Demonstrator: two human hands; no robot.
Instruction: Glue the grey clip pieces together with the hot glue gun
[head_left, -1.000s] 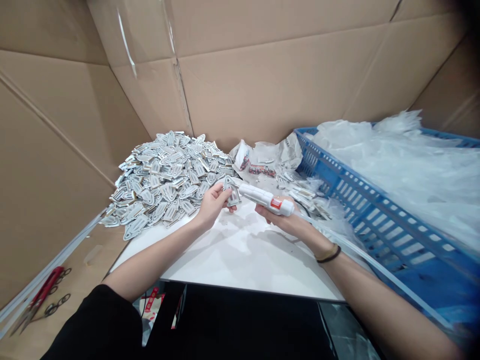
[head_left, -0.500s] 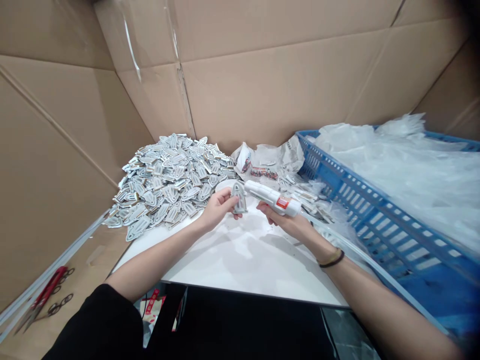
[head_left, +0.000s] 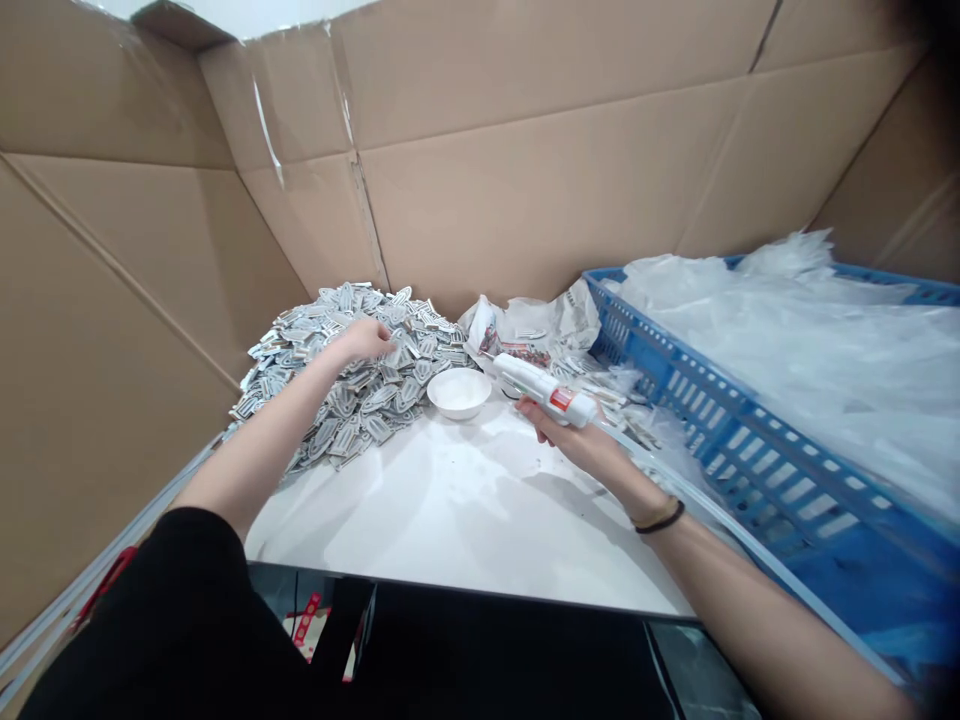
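My left hand (head_left: 367, 340) is over the big pile of small grey metal-like pieces (head_left: 352, 410) at the back left. Its fingers are pressed together at the pile, and what they pinch, if anything, is too small to make out. A white glue gun (head_left: 544, 388) with a red and white label is in my right hand (head_left: 559, 430), tip pointing up and left. A long pale stick or cord runs back from it over my forearm. Just left of the tip sits a white bowl (head_left: 459, 393) on the white table (head_left: 465, 510).
Behind the glue gun lie crumpled printed plastic (head_left: 555, 320) and more grey pieces (head_left: 622, 410). A blue basket (head_left: 750, 430) heaped with clear plastic bags (head_left: 810, 340) fills the right side. Cardboard walls (head_left: 525, 160) surround the table. Red-handled scissors (head_left: 109, 585) show at lower left.
My left hand has left the glue gun's tip and reached up-left to the pile; the grey piece it held is no longer seen there. The bowl is now uncovered. My right hand still grips the gun.
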